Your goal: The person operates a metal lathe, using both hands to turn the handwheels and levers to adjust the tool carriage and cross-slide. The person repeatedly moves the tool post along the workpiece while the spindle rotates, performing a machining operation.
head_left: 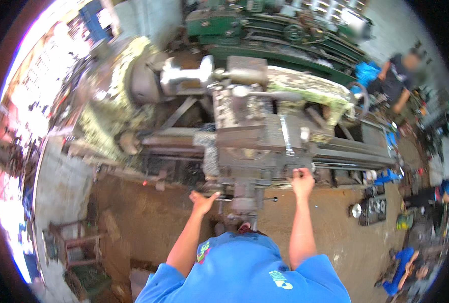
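A large worn metal lathe stretches across the view in front of me. Its chuck (146, 78) is at the left, beside a shiny spool-shaped metal workpiece (186, 80). The tool post with its long lever (272, 95) sits on the carriage (242, 137). A combination wrench (286, 135) lies on top of the carriage's right part. My left hand (203, 203), thumb and fingers spread, is near the cross-slide crank (244, 203) and holds nothing visible. At the carriage's lower right edge, my right hand (302, 181) has curled fingers; whatever is in them is hidden.
Behind stands a green lathe (280, 33). One person (396, 81) is at the far right, another person in blue (403, 270) at the lower right. A wooden stool (78, 242) is at the left. A dark case (376, 207) rests on the brown floor (335, 232).
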### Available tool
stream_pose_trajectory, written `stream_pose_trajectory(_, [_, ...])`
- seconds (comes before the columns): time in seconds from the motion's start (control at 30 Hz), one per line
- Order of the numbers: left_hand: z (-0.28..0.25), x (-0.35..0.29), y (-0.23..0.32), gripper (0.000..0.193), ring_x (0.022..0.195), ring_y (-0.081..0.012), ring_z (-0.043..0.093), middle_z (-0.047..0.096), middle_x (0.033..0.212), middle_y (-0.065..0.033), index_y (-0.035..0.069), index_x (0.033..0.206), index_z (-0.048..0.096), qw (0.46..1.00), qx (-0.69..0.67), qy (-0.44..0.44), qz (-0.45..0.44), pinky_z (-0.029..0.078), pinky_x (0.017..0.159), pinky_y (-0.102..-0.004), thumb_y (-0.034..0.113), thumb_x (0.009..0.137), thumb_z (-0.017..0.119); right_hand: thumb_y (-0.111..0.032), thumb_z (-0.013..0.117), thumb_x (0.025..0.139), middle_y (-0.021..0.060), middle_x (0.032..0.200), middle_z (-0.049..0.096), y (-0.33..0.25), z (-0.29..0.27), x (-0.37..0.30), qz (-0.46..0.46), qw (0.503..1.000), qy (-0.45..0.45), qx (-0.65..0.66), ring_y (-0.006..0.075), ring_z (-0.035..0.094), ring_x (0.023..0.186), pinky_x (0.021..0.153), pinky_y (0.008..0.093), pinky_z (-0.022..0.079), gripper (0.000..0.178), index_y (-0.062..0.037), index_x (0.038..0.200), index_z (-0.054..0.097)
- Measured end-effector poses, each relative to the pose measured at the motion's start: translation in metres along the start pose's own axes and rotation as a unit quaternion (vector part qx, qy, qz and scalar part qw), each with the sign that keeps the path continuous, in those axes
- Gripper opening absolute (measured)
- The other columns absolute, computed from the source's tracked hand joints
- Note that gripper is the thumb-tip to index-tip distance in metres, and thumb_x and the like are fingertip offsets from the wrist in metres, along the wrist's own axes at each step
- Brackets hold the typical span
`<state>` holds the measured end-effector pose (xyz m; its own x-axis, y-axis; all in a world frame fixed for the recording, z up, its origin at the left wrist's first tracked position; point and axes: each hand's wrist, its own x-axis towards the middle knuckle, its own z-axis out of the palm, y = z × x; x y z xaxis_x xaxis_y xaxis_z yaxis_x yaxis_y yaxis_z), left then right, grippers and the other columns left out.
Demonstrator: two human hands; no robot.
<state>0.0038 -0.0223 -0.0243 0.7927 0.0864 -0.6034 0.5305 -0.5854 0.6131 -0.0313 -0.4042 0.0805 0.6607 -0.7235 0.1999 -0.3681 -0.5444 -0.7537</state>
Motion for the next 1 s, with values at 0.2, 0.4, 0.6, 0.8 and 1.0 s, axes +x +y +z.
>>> stream_pose_trajectory(0.2, [-0.006,-0.008,0.006,0.144,0.146,-0.0413,-0.009,-0.003,0.153,-0.0377,-0.022,0.141,-0.002,1.000,-0.010,0.006,0.010,0.013,0.119,-0.0393,0.074,0.064,0.073,-0.025,0.072,0.082,0.0160,0.072,0.068,0.000,0.004,0.003,-0.027,0.995,-0.037,-0.092,0.0327,0.068,0.067,0.065,0.0425,0.052,0.020,-0.0061,0.087,0.068])
stream_pose_trajectory(0.4, [-0.008,-0.008,0.004,0.144,0.147,-0.0403,-0.009,-0.002,0.153,-0.0377,-0.022,0.141,-0.004,1.000,-0.015,-0.001,0.008,0.017,0.119,-0.0405,0.073,0.064,0.073,-0.026,0.071,0.082,0.0147,0.066,0.064,-0.004,0.002,0.002,-0.002,0.995,-0.044,-0.091,0.0324,0.064,0.063,0.063,0.0424,0.049,0.020,-0.0069,0.087,0.067])
stream_pose_trajectory(0.6, [-0.009,-0.005,0.003,0.144,0.147,-0.0402,-0.009,-0.003,0.153,-0.0380,-0.021,0.142,-0.004,1.000,-0.012,-0.007,0.002,0.017,0.119,-0.0412,0.073,0.064,0.073,-0.026,0.071,0.081,0.0155,0.065,0.063,-0.003,0.004,0.001,-0.007,0.996,-0.025,-0.081,0.0325,0.063,0.062,0.061,0.0428,0.048,0.021,-0.0064,0.087,0.067])
stream_pose_trajectory(0.8, [-0.012,-0.006,0.005,0.144,0.147,-0.0397,-0.007,-0.003,0.153,-0.0380,-0.020,0.142,-0.005,1.000,-0.019,-0.010,-0.002,0.017,0.119,-0.0408,0.072,0.065,0.073,-0.022,0.072,0.082,0.0131,0.064,0.066,-0.001,0.005,0.002,-0.016,0.995,-0.017,-0.098,0.0266,0.065,0.060,0.060,0.0378,0.049,0.019,-0.0041,0.085,0.067])
stream_pose_trajectory(1.0, [-0.012,-0.004,0.002,0.145,0.147,-0.0386,-0.007,-0.004,0.154,-0.0361,-0.020,0.142,-0.005,1.000,-0.027,-0.015,0.001,0.016,0.119,-0.0398,0.073,0.064,0.073,-0.026,0.071,0.082,0.0161,0.067,0.064,-0.001,0.004,0.002,-0.015,0.995,-0.025,-0.094,0.0346,0.065,0.065,0.063,0.0431,0.049,0.021,-0.0060,0.086,0.067])
